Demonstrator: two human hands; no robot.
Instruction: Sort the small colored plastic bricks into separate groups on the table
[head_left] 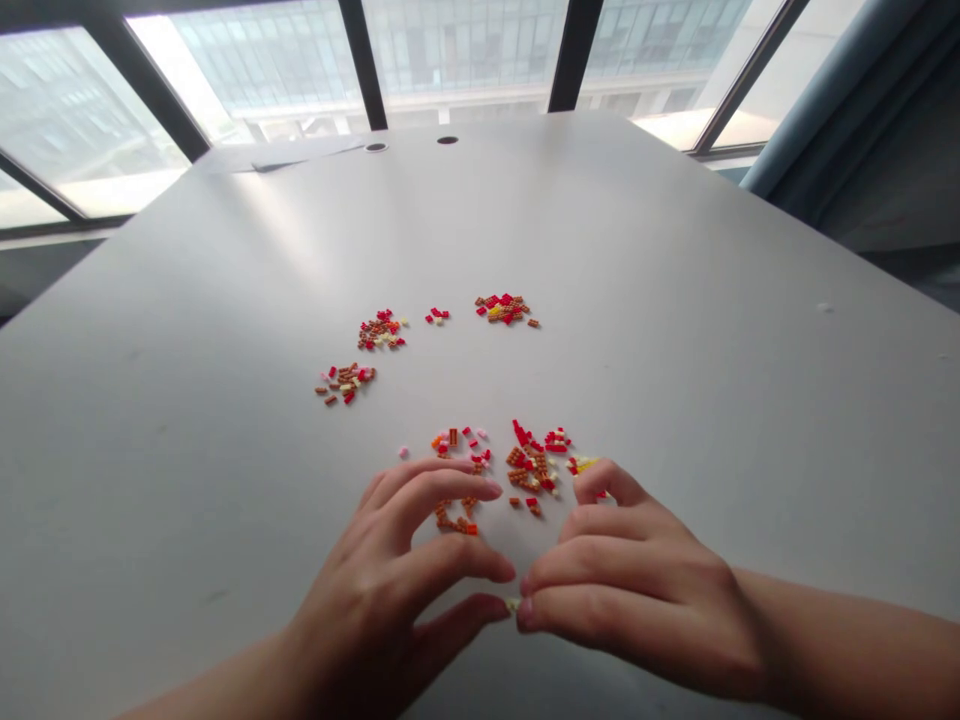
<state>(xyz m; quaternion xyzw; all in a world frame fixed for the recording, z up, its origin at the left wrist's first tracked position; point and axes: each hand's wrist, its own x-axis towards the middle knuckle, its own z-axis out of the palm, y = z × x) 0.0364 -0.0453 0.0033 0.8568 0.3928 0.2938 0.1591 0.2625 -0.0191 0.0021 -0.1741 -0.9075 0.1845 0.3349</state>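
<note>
Carefully, the left hand point(367, 570) and the right hand point(637, 590) are working low in the frame, meeting around a tiny cream plastic brick point(512, 604) at bottom centre. The left hand's lower fingertips point(491, 612) are curled in, touching or just beside the brick, while the right hand's fingertips point(526, 612) are coming against it from the other side. Whether either hand is actually gripping it, I cannot tell, as the piece is nearly hidden between them. A piece this small is calling for light pressure from the fingertips alone. Just above, the left forefinger point(480, 488) is hanging over a scatter of brown plastic bricks point(454, 515), and the right hand's top finger point(600, 478) is lying beside some yellow plastic bricks point(583, 464); these loose pieces are crowding the working space. Further up the pale grey table point(675, 300), clusters of red, brown and yellow bricks point(504, 308) are spreading across the middle of the frame, and tall glass windows point(465, 50) are lining the top edge.
</note>
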